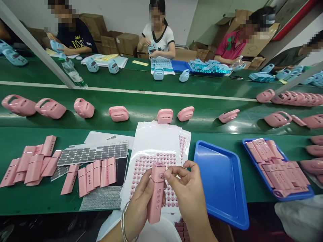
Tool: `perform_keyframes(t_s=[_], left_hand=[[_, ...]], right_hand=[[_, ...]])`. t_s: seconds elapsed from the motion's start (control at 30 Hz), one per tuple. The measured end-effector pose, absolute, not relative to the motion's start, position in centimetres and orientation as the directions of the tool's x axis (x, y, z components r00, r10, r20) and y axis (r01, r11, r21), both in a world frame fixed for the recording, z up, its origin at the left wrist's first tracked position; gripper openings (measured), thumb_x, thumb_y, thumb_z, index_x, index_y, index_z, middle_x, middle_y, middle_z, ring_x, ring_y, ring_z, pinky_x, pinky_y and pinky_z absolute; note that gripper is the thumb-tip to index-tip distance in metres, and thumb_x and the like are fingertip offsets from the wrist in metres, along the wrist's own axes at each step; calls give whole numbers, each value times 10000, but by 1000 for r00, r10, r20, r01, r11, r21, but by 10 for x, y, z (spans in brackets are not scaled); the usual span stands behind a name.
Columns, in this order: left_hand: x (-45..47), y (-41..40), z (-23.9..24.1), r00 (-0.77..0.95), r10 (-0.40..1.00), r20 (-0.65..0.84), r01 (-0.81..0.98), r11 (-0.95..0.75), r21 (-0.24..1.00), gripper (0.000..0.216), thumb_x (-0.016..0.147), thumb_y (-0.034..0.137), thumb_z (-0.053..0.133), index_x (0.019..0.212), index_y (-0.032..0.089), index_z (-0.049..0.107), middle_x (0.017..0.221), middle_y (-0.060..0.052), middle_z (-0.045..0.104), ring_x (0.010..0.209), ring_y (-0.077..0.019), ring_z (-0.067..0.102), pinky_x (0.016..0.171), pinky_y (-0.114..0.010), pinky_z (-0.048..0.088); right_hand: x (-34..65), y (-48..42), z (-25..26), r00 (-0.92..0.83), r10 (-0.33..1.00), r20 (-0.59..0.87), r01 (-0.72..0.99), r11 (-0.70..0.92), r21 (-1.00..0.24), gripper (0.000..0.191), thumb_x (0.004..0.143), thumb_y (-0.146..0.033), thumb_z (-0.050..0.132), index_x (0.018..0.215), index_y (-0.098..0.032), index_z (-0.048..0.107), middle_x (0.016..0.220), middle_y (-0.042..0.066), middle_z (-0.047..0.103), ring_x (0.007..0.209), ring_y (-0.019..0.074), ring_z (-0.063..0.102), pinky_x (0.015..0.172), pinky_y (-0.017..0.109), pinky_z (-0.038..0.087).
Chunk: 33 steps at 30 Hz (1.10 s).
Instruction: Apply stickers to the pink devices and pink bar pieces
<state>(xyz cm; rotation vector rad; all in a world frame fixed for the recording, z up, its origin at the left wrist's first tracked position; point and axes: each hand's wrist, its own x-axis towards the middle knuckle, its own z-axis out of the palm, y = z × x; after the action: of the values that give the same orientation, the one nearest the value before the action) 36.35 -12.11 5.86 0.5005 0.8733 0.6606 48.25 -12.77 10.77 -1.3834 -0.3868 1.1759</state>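
Left of the rim of a blue tray (222,181), a pink casing (155,198) is clasped by the left hand (138,205), touched by pinched fingertips of the right hand (189,188).

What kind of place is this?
Probably a factory: similar pink cases stand along a long green strip, people work with blue cases across from it, and a blue tray holds many pink parts.

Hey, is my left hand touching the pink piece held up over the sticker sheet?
Touching: the head view shows the left hand gripping the pink piece, with the thumb against its side.
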Motion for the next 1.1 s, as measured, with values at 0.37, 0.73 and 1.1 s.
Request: perform_keyframes(t_s=[0.37,0.73,1.1], left_hand=[[361,-125,61,494,693,-525,-328,708,626,406,865,410,435,1248,282,394,750,-22,610,610,-123,557,600,-281,420],[364,-128,62,495,692,-525,-343,711,614,409,864,405,436,1257,301,390,817,-27,606,633,-121,551,608,-283,423],[365,-124,54,485,675,-556,-330,730,598,376,850,420,459,1203,291,452,967,-50,638,681,-128,581,611,-265,428]], right_hand=[[483,-131,116,363,842,-399,-319,-291,-902,409,723,-224,691,854,-259,305,680,-74,616,629,111,587,504,203,489],[484,-132,115,380,836,-396,-267,-310,-912,407,721,-242,685,851,-271,301,722,-62,610,679,152,622,520,239,508],[481,-136,93,563,787,-252,-31,-284,-958,323,710,-287,680,852,-266,391,774,-44,510,694,146,566,608,287,510]])
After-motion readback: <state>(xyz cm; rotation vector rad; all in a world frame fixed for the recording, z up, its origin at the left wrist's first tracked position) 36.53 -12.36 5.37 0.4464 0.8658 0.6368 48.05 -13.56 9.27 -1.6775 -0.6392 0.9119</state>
